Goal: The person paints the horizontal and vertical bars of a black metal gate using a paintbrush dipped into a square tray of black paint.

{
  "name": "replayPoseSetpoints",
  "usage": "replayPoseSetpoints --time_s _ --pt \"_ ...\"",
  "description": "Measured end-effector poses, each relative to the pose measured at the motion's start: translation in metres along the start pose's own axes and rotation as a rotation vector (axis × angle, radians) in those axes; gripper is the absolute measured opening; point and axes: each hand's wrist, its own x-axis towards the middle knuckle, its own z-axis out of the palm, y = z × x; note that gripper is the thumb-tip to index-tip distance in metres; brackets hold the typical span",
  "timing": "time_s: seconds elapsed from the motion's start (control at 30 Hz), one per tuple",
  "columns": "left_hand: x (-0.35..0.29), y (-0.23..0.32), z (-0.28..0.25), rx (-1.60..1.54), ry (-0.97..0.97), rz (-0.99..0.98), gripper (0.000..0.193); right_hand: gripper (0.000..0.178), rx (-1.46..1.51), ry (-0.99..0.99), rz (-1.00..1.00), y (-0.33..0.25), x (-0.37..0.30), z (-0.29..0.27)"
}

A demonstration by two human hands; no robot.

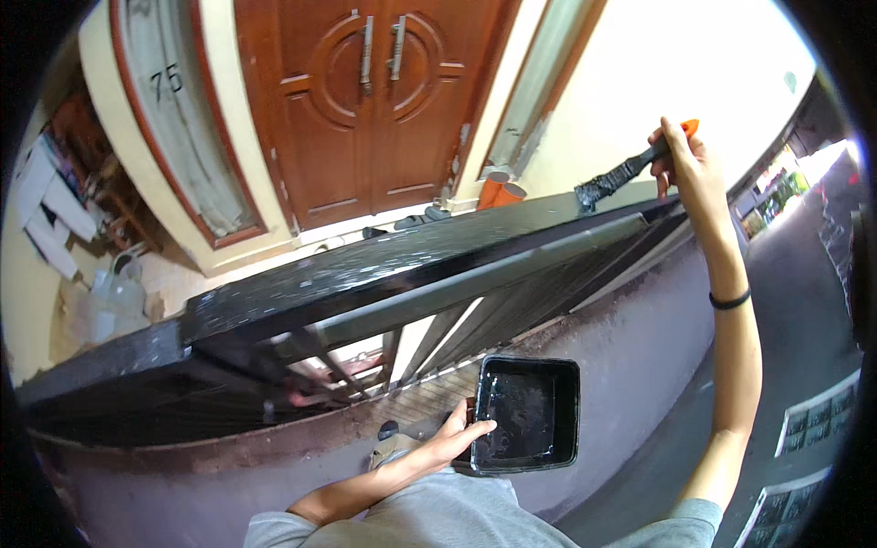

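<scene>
My right hand (681, 164) is closed round the handle of a paintbrush (617, 178) with an orange handle end and dark, paint-caked bristles. The bristle tip is at the top face of a black fence rail (393, 251), toward its right part; wet-looking streaks shine along the rail. Low in front of me, my left hand (457, 437) grips the left wall of a square black paint container (573, 411), thumb over the rim. Dark, glossy paint (521, 416) coats the inside; its depth is hard to judge. A dark band circles my right wrist.
Behind the fence are a wooden double door (375, 100), orange boots (498, 192) and several shoes (420, 219). Clothes (55, 201) hang at the far left, above clear plastic containers (119, 297). Slats (438, 333) stand below the rail on a low wall (630, 365). Grates (818, 416) lie in the ground at right.
</scene>
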Motion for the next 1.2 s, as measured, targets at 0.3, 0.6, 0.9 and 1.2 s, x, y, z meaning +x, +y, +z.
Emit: replayPoseSetpoints --time_s 0.3,0.6,0.9,1.2 --pt "0.085 -0.019 0.057 -0.097 -0.023 -0.058 0.057 0.042 -0.144 0.150 -0.004 0.120 0.073 -0.114" --pt "0.126 -0.006 0.120 -0.169 0.053 -0.040 0.049 0.039 -0.972 0.366 -0.536 0.197 0.127 -0.214" --pt "0.122 -0.028 0.140 -0.183 0.172 -0.037 0.058 0.042 0.013 0.172 -0.203 0.204 0.099 -0.208" --pt "0.076 -0.046 0.155 -0.297 0.349 0.041 0.045 0.033 -0.704 0.542 -0.482 0.276 0.102 -0.259"
